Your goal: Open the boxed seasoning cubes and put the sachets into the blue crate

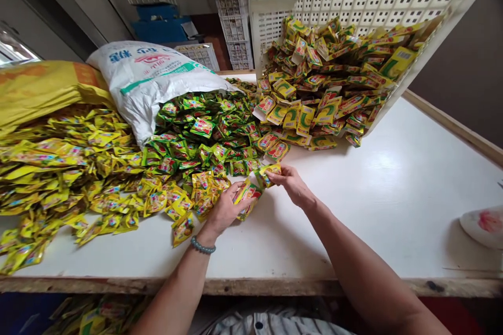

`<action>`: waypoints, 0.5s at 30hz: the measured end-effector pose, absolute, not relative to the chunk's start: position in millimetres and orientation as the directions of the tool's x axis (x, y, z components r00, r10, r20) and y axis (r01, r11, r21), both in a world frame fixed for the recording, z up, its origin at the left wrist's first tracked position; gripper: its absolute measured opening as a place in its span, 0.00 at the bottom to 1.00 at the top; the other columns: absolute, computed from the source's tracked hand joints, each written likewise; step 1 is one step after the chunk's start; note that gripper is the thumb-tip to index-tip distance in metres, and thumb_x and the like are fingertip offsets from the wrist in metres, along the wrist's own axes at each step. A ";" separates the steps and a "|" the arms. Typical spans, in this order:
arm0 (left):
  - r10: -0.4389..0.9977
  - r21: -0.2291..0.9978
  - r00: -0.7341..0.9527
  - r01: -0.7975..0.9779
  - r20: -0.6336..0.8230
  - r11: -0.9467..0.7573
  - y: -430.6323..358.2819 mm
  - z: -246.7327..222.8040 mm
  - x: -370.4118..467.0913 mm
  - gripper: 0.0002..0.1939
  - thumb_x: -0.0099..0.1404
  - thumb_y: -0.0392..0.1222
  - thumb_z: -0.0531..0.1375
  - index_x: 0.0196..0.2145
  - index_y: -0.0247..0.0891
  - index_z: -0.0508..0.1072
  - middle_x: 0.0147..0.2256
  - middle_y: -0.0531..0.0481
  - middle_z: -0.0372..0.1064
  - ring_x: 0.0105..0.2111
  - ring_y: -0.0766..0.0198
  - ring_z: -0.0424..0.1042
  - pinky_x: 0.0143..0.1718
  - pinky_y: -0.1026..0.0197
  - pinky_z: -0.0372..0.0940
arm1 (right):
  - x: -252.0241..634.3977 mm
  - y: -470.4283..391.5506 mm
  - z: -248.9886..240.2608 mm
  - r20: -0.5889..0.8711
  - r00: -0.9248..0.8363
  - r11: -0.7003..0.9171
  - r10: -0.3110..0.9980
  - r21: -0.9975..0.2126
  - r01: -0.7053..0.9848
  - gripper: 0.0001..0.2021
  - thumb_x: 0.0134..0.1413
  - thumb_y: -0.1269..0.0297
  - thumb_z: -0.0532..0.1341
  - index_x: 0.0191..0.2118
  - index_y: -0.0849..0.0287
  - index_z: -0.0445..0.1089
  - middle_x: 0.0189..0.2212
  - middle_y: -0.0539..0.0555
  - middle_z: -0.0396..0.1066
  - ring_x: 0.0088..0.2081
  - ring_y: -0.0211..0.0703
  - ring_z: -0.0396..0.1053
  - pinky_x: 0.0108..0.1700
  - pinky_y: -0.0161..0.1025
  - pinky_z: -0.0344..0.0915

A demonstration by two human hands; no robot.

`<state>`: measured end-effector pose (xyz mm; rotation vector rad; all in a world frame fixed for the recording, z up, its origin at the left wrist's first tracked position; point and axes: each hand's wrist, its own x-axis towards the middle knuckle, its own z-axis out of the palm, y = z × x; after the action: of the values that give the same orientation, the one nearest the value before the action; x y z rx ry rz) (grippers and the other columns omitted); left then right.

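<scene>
My left hand (226, 210), with a beaded bracelet on its wrist, holds a small yellow-green box (248, 198) whose white flap stands open at the top. Close beside it, my right hand (290, 183) pinches a small yellow packet (270, 174) at the box's open end. Both are just above the white table (283, 241). Behind my hands lies a heap of green packets (220, 136), spilling from a white sack (157, 76). Yellow packets (113, 193) spread to the left, some next to my left hand.
A tilted white crate (353, 5) full of small boxes (330, 110) lies at the back right. A yellow sack (47, 89) is at the left, a white object with a pink flower (485, 226) at the right edge. Stacked crates (236, 26) stand behind the table.
</scene>
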<state>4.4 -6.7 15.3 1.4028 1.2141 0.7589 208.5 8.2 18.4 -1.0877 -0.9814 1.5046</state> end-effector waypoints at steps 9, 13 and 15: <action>0.867 0.946 0.381 0.090 -0.322 0.312 -15.5 18.2 6.1 0.22 0.49 0.45 0.71 0.42 0.36 0.74 0.34 0.49 0.76 0.30 0.61 0.73 0.32 0.62 0.67 | 211.1 6.1 26.1 -0.213 -0.248 -0.246 0.945 -0.963 -0.112 0.19 0.35 0.53 0.72 0.27 0.62 0.70 0.25 0.49 0.70 0.29 0.37 0.63 0.35 0.37 0.60; 0.827 0.925 0.432 0.052 -0.360 0.375 -15.9 19.3 5.6 0.22 0.48 0.43 0.72 0.41 0.36 0.75 0.31 0.52 0.74 0.26 0.66 0.70 0.29 0.65 0.65 | 209.9 5.7 27.3 -0.154 -0.170 -0.170 0.973 -0.982 -0.080 0.18 0.34 0.53 0.72 0.23 0.60 0.67 0.20 0.45 0.63 0.26 0.34 0.57 0.30 0.35 0.55; 0.823 0.919 0.437 0.020 -0.362 0.394 -16.4 21.1 6.1 0.24 0.48 0.43 0.72 0.43 0.36 0.74 0.32 0.51 0.75 0.27 0.66 0.71 0.30 0.65 0.65 | 208.9 6.0 27.1 -0.135 -0.126 -0.147 0.983 -0.985 -0.087 0.18 0.36 0.53 0.71 0.23 0.60 0.67 0.20 0.44 0.61 0.25 0.34 0.55 0.29 0.34 0.53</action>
<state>6.1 -16.4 21.1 1.0478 0.9947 0.6333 208.9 6.0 27.1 -1.1807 -1.1534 1.4469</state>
